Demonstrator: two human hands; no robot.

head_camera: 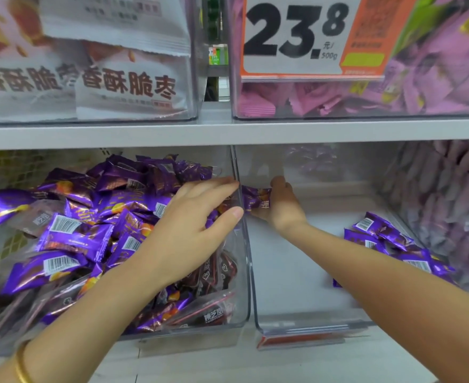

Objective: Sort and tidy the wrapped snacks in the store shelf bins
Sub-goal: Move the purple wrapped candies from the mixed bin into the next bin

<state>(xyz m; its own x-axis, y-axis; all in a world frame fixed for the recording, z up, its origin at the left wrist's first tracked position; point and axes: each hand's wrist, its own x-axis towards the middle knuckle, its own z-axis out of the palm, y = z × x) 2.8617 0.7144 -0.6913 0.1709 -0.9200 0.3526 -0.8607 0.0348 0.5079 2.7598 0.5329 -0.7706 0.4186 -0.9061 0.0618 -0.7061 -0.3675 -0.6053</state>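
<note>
Purple foil dominates the lower shelf as I see it through the head camera.

- Left clear plastic bin (245,283): holds a heap of purple foil-wrapped snacks (75,230) with barcodes showing. A few dark red packets (214,272) lie against its right wall.
- Left hand (197,217): lies over the heap with fingers stretched out and loosely spread. The fingertips reach the bin's right wall. I see nothing gripped in it. A gold bangle (20,366) sits on that wrist.
- Right clear plastic bin (297,286): stands just beside the left one, walls touching or nearly so. A small cluster of purple wrapped snacks (388,239) lies against its right side.
- Right hand (283,208): is inside the right bin, close to its left wall, with fingers curled round a single purple foil-wrapped snack (255,199). The snack is held off the bin floor, and only the two clear walls separate it from the left hand's fingertips.
- Grey shelf board (228,131): runs above both bins.
- Upper level: white snack bags with printed characters (103,87) fill the left box. Pink wrapped sweets (297,100) fill the right box, behind a white and orange price card reading 23.8 (297,37).
</note>
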